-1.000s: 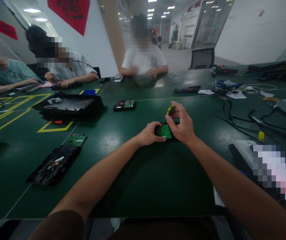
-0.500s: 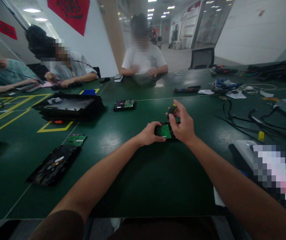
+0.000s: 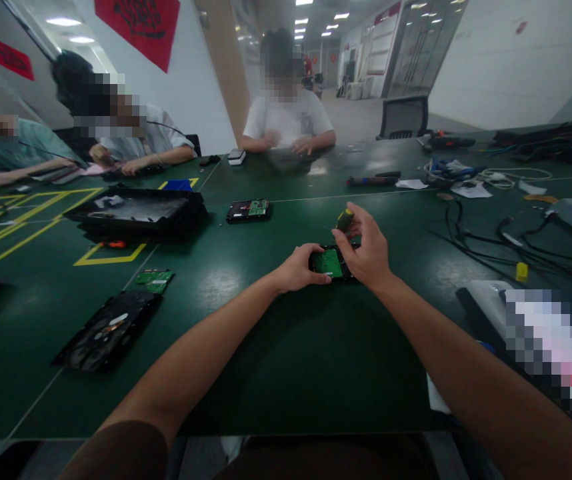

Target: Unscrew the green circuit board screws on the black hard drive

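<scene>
A black hard drive with a green circuit board (image 3: 330, 263) lies on the green table in front of me. My left hand (image 3: 302, 268) grips its left end, thumb on the near edge and fingers on the far edge. In my right hand (image 3: 367, 249) is a screwdriver with a yellow and dark handle (image 3: 345, 219), pinched between thumb and fingers above the drive's right end. The right hand covers that end of the drive, and the screwdriver's tip is hidden.
Left of me lie an opened black drive (image 3: 109, 331) and a loose green circuit board (image 3: 155, 280). Beyond are a black tray (image 3: 139, 212) and another hard drive (image 3: 248, 210). Black cables (image 3: 501, 237) spread at the right. Several people sit around the table.
The screwdriver handle has turned a little in my right hand, and its fingers have shifted slightly. My left hand and the hard drive stay in place.
</scene>
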A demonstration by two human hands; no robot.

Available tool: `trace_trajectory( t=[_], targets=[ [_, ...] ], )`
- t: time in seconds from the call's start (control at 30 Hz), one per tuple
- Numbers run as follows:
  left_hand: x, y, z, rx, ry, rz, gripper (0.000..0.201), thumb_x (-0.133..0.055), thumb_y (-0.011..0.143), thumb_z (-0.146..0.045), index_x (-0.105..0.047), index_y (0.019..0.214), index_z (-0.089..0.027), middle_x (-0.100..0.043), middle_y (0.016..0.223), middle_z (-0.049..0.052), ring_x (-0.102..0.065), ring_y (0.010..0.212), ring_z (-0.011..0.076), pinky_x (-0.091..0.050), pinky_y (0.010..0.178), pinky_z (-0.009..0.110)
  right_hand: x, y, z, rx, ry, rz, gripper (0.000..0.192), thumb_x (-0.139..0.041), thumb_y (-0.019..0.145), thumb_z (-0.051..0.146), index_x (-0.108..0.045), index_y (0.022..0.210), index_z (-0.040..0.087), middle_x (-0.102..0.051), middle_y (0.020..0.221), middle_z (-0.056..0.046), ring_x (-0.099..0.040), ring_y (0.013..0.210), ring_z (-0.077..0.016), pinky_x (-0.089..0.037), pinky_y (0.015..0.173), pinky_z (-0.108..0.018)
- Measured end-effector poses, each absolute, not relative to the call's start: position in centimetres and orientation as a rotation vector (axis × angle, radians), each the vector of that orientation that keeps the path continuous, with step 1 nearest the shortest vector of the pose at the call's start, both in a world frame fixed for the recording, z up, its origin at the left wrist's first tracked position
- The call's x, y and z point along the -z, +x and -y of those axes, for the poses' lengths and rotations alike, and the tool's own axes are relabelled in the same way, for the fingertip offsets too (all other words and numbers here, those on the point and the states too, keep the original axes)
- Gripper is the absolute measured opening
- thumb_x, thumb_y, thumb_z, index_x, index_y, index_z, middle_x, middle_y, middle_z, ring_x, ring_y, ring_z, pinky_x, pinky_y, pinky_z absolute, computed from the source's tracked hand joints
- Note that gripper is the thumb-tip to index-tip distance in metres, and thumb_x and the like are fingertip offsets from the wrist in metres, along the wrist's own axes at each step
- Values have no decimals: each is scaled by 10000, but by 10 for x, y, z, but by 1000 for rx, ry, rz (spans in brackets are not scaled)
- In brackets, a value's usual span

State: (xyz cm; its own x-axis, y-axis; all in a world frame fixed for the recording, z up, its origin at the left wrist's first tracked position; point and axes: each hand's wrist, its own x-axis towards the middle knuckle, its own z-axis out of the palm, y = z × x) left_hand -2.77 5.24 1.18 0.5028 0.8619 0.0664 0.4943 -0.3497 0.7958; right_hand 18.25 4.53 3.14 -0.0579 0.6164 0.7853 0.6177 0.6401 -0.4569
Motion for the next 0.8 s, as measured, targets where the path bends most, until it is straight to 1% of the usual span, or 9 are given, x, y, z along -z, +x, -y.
trace_trajectory(
  t=[0.07, 0.17, 0.23, 0.33, 0.4, 0.5, 0.57, 0.73, 0.8],
  targets=[
    [-13, -28, -52, -630, 2013, -1110, 848, -911, 660, -447, -570, 1395, -196, -597, 1342, 139, -563, 1223, 349, -432, 1101, 563, -31, 182, -46, 32, -1022, 1718, 619, -643, 962, 397, -428, 1541, 349, -657, 1351, -89, -723, 955, -276, -649, 853, -506],
    [-12, -28, -52, -612, 1997, -1131, 875, -905, 664, -465, -553, 1413, -180, -574, 1369, 156, -560, 1226, 351, -447, 1081, 553, -30, 183, -46, 0, -1008, 1729, 592, -578, 1001, 360, -393, 1563, 350, -651, 1379, -83, -734, 986, -263, -638, 909, -495],
    [-12, -28, -52, -615, 2005, -1131, 877, -902, 667, -469, -552, 1414, -171, -566, 1378, 163, -557, 1228, 351, -446, 1083, 550, -29, 183, -47, -20, -999, 1728, 593, -562, 1007, 352, -378, 1571, 342, -639, 1400, -89, -737, 1001, -263, -636, 919, -494],
    [-11, -27, -53, -627, 2034, -1121, 865, -905, 660, -461, -561, 1401, -179, -586, 1359, 151, -557, 1228, 350, -437, 1093, 550, -29, 183, -47, 0, -1011, 1706, 602, -618, 976, 394, -414, 1540, 332, -635, 1378, -104, -731, 960, -274, -650, 863, -508],
    [-11, -27, -53, -628, 2036, -1118, 860, -910, 653, -460, -568, 1393, -188, -599, 1345, 142, -561, 1225, 350, -434, 1097, 550, -29, 182, -47, 6, -1008, 1706, 597, -632, 968, 402, -431, 1526, 333, -638, 1361, -106, -727, 947, -279, -651, 857, -519],
    [-10, -26, -53, -639, 2018, -1116, 858, -916, 646, -458, -576, 1388, -193, -601, 1347, 138, -566, 1226, 349, -421, 1114, 560, -29, 182, -46, -30, -990, 1731, 584, -573, 1000, 373, -397, 1555, 336, -636, 1385, -104, -732, 1000, -287, -639, 911, -533],
    [-10, -27, -53, -646, 2007, -1115, 861, -918, 646, -452, -574, 1392, -193, -600, 1352, 140, -568, 1225, 348, -420, 1115, 563, -29, 182, -46, -53, -989, 1729, 589, -555, 1008, 362, -376, 1569, 338, -626, 1411, -105, -736, 1008, -284, -639, 915, -529],
    [-10, -28, -53, -631, 2024, -1117, 871, -911, 655, -463, -565, 1404, -182, -595, 1339, 146, -568, 1210, 346, -441, 1091, 552, -29, 181, -45, 6, -997, 1699, 601, -656, 954, 385, -439, 1512, 326, -631, 1361, -110, -725, 946, -273, -652, 841, -501],
    [-9, -28, -54, -624, 2031, -1119, 877, -905, 662, -478, -559, 1407, -173, -591, 1340, 150, -564, 1214, 346, -448, 1083, 546, -30, 181, -45, 8, -993, 1707, 590, -640, 962, 366, -436, 1514, 323, -639, 1347, -107, -728, 949, -266, -650, 849, -491]
  ],
)
